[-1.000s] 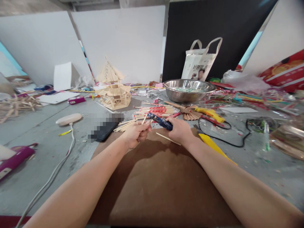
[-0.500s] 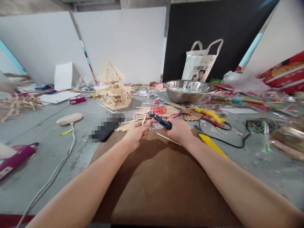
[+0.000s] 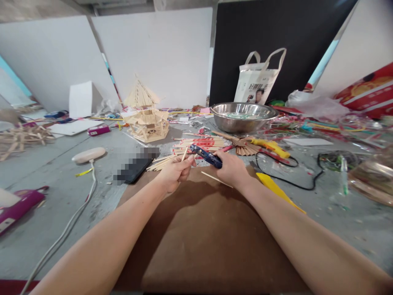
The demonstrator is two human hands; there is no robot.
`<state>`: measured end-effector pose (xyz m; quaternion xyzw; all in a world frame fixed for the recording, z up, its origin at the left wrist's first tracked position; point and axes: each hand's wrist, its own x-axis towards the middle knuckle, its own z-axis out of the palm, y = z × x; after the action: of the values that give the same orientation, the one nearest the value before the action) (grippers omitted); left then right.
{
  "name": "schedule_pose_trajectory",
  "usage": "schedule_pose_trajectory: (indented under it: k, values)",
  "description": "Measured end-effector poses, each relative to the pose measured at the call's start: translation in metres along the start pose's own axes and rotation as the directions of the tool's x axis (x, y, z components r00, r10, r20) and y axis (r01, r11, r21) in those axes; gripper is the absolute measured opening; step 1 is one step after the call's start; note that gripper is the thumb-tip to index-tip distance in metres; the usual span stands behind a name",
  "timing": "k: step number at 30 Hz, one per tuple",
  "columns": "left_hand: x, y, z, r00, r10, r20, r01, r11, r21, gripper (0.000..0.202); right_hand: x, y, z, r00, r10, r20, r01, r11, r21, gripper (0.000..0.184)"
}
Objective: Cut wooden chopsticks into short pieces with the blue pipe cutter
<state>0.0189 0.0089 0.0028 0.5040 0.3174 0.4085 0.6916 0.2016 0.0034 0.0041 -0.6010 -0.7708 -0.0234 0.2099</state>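
Note:
My left hand (image 3: 175, 172) is closed in a pinch on a thin wooden stick (image 3: 184, 153) that points up and away. My right hand (image 3: 232, 168) grips a dark blue cutter tool (image 3: 205, 155), whose tip reaches toward the stick. Both hands hover over the far edge of a brown board (image 3: 208, 233). A loose stick (image 3: 216, 179) lies on the board just under my right hand. A pile of bare and red-printed sticks (image 3: 201, 144) lies right behind the hands.
A stick-built pavilion model (image 3: 146, 116) stands behind left, a steel bowl (image 3: 242, 116) behind right. A yellow glue gun (image 3: 272, 147) with black cable, a yellow blade-shaped piece (image 3: 278, 189), a phone (image 3: 135, 166), a white cable (image 3: 67, 229) and a tote bag (image 3: 259, 80) surround the board.
My left fingers shifted slightly on the stick; both hands stay in almost the same place.

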Motion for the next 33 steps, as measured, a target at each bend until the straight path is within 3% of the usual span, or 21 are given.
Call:
schedule_pose_trajectory:
  k: [9, 16, 33]
  values:
    - [-0.001, 0.0, -0.003, 0.991, -0.075, 0.109, 0.08, 0.996, -0.038, 0.026, 0.0, 0.002, 0.001, 0.998, -0.06, -0.026, 0.06, 0.998, 0.013, 0.026]
    - [-0.003, 0.002, -0.008, 0.961, -0.189, 0.201, 0.206, 0.976, -0.068, 0.026, -0.001, 0.003, 0.002, 0.995, -0.093, -0.022, 0.093, 0.995, 0.022, 0.028]
    - [-0.002, -0.004, -0.016, 0.914, -0.286, 0.288, 0.33, 0.936, -0.119, 0.026, 0.0, 0.006, 0.003, 0.991, -0.134, -0.03, 0.133, 0.99, -0.039, 0.039]
